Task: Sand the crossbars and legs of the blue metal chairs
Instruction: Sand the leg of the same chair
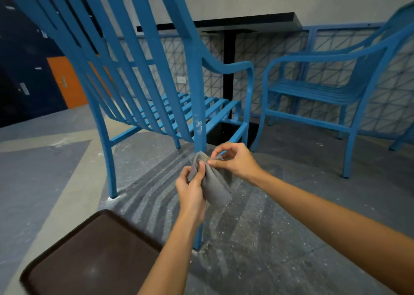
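Here, both hands (190,189) pinching grey sandpaper (215,182), brown tray (89,261)

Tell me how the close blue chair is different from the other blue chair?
The near chair shows its slatted back to the camera; the far chair is seen from the side. The near chair has scuffed pale patches on its rear leg; the far chair shows none. Both hands work a gray sheet in front of the near chair; nothing touches the far chair. Both are blue, slatted, with armrests.
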### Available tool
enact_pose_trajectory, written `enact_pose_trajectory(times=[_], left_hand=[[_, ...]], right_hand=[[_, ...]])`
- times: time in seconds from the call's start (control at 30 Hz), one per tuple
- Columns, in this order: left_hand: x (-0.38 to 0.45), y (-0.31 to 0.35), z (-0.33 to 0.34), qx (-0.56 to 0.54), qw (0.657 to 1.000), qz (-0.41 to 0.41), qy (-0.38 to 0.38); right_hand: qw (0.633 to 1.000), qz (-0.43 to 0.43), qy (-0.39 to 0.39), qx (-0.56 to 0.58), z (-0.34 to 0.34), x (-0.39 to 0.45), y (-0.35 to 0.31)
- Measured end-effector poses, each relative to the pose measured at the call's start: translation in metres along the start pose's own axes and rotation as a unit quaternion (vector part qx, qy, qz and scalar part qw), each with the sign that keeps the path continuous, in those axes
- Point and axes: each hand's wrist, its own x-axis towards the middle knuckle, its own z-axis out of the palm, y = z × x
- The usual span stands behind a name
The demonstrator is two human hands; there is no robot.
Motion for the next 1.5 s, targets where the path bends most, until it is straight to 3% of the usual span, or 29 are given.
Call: enact_pose_trajectory(times=[0.1, 0.17, 0.27, 0.33, 0.43, 0.57, 0.73, 0.93, 1.23, 1.5], left_hand=[[0.001, 0.013, -0.002, -0.033, 0.999, 0.001, 0.005], [0.005, 0.023, -0.002, -0.046, 0.998, 0.017, 0.033], [0.017, 0.038, -0.002, -0.058, 0.993, 0.056, 0.086], [0.028, 0.047, -0.001, -0.020, 0.987, 0.102, 0.126], [0.040, 0.054, 0.007, 0.051, 0.965, 0.201, 0.161], [0.055, 0.060, 0.026, 0.080, 0.941, 0.303, 0.131], [0.068, 0.052, 0.049, 0.137, 0.916, 0.367, 0.087], [0.072, 0.025, 0.053, 0.220, 0.871, 0.436, 0.047], [0.081, 0.006, 0.048, 0.278, 0.848, 0.449, 0.039], [0.073, -0.011, 0.025, 0.304, 0.862, 0.405, 0.016]], right_hand=[[0.998, -0.031, -0.024, -0.051, 0.006, 0.013, -0.016], [0.999, -0.040, -0.019, -0.028, 0.009, 0.021, -0.027], [0.994, -0.042, 0.084, 0.051, 0.012, 0.032, -0.031], [0.983, -0.035, 0.166, 0.073, 0.014, 0.039, -0.029], [0.969, -0.020, 0.230, 0.087, 0.017, 0.046, -0.023], [0.955, -0.002, 0.258, 0.145, 0.022, 0.060, -0.023], [0.946, -0.001, 0.229, 0.231, 0.032, 0.074, -0.031], [0.936, -0.008, 0.246, 0.251, 0.050, 0.069, -0.029], [0.928, 0.018, 0.253, 0.271, 0.050, 0.067, -0.027], [0.923, 0.028, 0.241, 0.300, 0.048, 0.065, -0.031]])
